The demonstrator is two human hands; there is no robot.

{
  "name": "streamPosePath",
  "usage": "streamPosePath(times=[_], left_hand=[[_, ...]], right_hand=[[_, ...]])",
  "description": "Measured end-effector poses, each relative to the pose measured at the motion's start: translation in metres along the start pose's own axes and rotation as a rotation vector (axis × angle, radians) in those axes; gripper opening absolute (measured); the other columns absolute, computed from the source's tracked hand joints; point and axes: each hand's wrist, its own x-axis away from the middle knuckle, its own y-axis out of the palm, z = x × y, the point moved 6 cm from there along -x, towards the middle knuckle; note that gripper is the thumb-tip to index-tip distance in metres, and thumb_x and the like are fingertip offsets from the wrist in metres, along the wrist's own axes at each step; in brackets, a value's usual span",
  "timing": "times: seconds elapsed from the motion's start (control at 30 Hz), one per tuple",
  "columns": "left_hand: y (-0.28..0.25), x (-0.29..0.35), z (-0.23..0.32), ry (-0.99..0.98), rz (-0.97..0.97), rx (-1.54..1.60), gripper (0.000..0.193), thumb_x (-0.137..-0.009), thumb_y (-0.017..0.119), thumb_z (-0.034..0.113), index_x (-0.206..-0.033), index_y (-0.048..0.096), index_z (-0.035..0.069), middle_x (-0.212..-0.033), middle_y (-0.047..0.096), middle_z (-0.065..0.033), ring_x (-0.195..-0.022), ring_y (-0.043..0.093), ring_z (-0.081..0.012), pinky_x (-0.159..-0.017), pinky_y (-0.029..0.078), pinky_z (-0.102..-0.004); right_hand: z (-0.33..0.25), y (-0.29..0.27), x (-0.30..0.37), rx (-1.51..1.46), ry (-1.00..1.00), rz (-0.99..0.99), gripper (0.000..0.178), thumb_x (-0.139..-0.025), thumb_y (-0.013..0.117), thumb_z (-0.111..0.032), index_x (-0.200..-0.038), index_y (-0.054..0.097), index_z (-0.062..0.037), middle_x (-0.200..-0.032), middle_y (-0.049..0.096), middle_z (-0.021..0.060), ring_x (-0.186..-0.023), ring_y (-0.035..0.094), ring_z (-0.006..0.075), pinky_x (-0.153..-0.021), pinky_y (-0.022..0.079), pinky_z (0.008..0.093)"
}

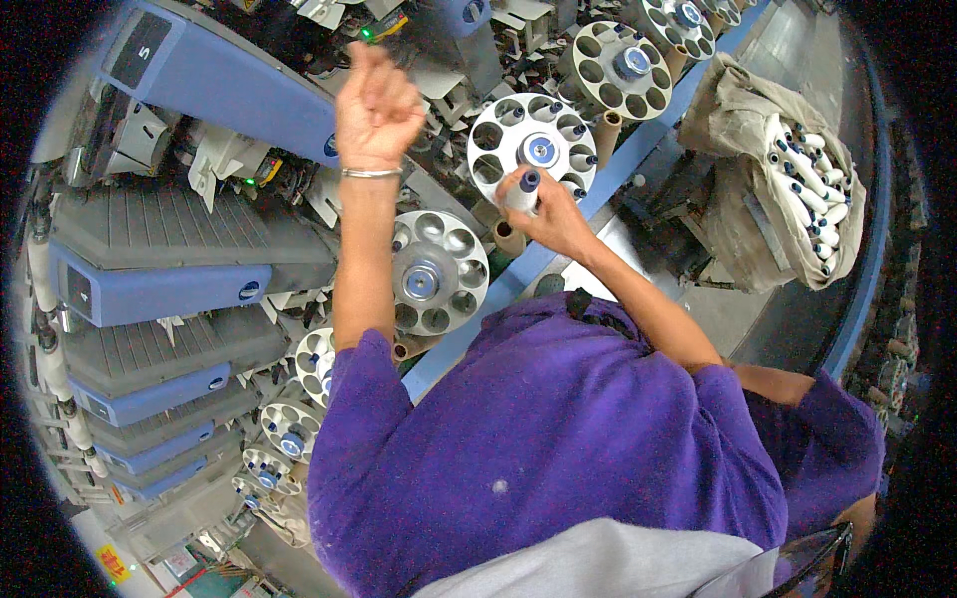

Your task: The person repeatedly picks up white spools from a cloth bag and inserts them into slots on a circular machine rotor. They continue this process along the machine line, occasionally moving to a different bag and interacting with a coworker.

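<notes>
My right hand (551, 217) is wrapped round a white yarn bobbin (523, 196) with a dark blue tip. It holds the bobbin at the near edge of a round white magazine (515, 140) with a blue hub. Several pockets of that magazine contain blue-tipped bobbins, while others on its left side look dark inside. My left hand (379, 108) is raised over the machine to the left of the magazine, its fingers curled together near a small green light (367, 34). Whatever those fingers may pinch is too small to make out.
More round magazines line the blue rail (543, 261), including a grey one (423, 261) below my left hand. A cloth sack (743, 199) full of bobbins stands at right. Blue-grey machine housings (214, 80) fill the left. Another person's purple sleeve (832, 453) shows at lower right.
</notes>
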Motion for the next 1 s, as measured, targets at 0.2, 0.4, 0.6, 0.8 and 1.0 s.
streamPosePath(times=[0.2,0.4,0.6,0.8,1.0], left_hand=[[-0.01,-0.028,-0.037,-0.007,0.025,0.008,0.028,-0.098,0.05,0.03,-0.087,0.057,0.005,-0.046,0.031,0.0052,-0.035,0.02,-0.0064,-0.038,0.016,-0.0234],[-0.038,0.004,-0.114,-0.354,-0.007,-0.454,0.026,-0.095,0.056,0.026,-0.106,0.058,0.002,-0.069,0.057,-0.0003,-0.057,0.052,-0.0109,-0.055,0.043,-0.0257],[-0.024,0.002,-0.082,-0.117,0.033,-0.921,0.011,-0.088,0.058,0.007,-0.093,0.067,0.004,-0.077,0.06,0.0025,-0.065,0.049,-0.0046,-0.061,0.042,-0.021],[-0.024,-0.059,-0.144,0.128,-0.617,-2.103,0.021,-0.088,0.056,0.015,-0.094,0.069,0.001,-0.101,0.066,-0.0174,-0.098,0.061,-0.0289,-0.087,0.045,-0.0403],[-0.021,-0.043,-0.233,-0.297,-0.646,-2.561,0.039,-0.077,0.058,0.003,-0.115,0.056,0.002,-0.128,0.046,-0.0247,-0.12,0.041,-0.0382,-0.095,0.037,-0.0461]], right_hand=[[0.068,0.032,-0.054,0.16,0.095,-0.05,0.011,-0.08,0.066,-0.015,-0.089,0.066,-0.0084,-0.085,0.07,0.0064,-0.076,0.066,0.0273,-0.07,0.051,0.0357],[0.037,0.017,-0.049,-0.411,0.367,-0.306,0.025,-0.098,0.045,-0.024,-0.086,0.058,-0.005,-0.074,0.069,0.0104,-0.068,0.067,0.0184,-0.063,0.054,0.0305],[0.042,-0.163,-0.01,-0.76,0.444,0.094,0.029,-0.098,0.048,-0.032,-0.105,0.058,-0.0057,-0.113,0.064,0.017,-0.094,0.067,0.0257,-0.077,0.057,0.0345],[0.129,-0.194,0.168,-0.248,0.767,0.509,0.026,-0.086,0.059,-0.023,-0.103,0.065,-0.004,-0.088,0.066,0.0091,-0.069,0.065,0.0191,-0.058,0.054,0.0316],[0.17,-0.165,0.322,0.256,0.909,0.717,0.024,-0.08,0.061,-0.025,-0.094,0.071,-0.0081,-0.092,0.07,0.0153,-0.078,0.067,0.0312,-0.074,0.052,0.0424]])
